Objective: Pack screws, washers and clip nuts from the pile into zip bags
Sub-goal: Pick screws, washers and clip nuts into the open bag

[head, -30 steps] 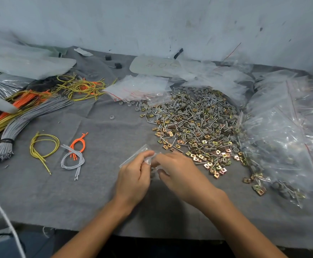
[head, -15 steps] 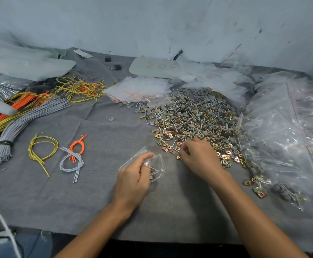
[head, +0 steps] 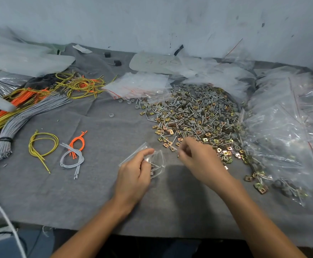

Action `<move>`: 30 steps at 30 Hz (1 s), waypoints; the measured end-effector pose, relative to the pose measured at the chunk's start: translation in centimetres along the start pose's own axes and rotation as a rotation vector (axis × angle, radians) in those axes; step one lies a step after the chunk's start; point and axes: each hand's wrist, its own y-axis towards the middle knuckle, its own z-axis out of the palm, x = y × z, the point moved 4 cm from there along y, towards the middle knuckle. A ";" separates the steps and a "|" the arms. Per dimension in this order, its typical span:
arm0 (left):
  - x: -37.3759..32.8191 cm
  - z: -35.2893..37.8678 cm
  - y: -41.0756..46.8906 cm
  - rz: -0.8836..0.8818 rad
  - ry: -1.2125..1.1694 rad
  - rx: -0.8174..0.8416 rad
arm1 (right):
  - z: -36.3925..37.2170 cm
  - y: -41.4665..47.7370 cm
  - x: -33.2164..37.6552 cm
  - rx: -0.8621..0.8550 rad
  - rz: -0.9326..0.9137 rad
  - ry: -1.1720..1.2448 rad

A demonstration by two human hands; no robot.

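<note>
Your left hand [head: 135, 173] pinches a small clear zip bag [head: 156, 162] between thumb and curled fingers, holding it just above the grey cloth of the counter [head: 68, 198]. A few screws show through the bag's plastic. Your right hand [head: 198, 159] is just beside the bag's mouth, at the near edge of the pile [head: 194, 116]. Its fingers are curled in towards the thumb, but that hand is blurred and I cannot tell whether it holds a part or nothing.

The pile of screws, grey washers and brass-coloured clip nuts spreads across the middle of the counter, beyond your right hand. A stack of empty bags [head: 142, 84] lies at its far left edge, and filled bags [head: 282, 142] are heaped along its right side.

To your left lie a tied grey wire bundle [head: 21, 125], a yellow wire loop [head: 42, 144], an orange loop [head: 77, 143] and a small grey loop [head: 72, 159].
</note>
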 end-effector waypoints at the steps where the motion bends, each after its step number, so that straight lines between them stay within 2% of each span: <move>1: 0.0 0.0 0.0 -0.001 0.000 0.002 | 0.0 -0.7 0.5 0.006 -0.013 0.079; 3: 0.0 0.0 0.0 -0.007 0.003 0.004 | 0.3 -1.9 1.6 0.012 -0.058 0.166; 6: -0.2 -0.1 0.0 -0.011 0.014 0.003 | 1.0 -2.7 2.9 -0.011 -0.161 0.169; 15: -0.4 -0.2 0.0 -0.031 0.008 0.021 | 2.6 -2.4 4.4 -0.110 -0.368 -0.044; 27: -0.4 -0.4 0.0 -0.022 0.014 0.014 | 3.4 -1.0 3.7 -0.148 -0.231 0.057; 30: -0.4 -0.4 0.0 -0.024 0.002 0.006 | 3.3 -1.1 3.6 -0.156 -0.259 0.086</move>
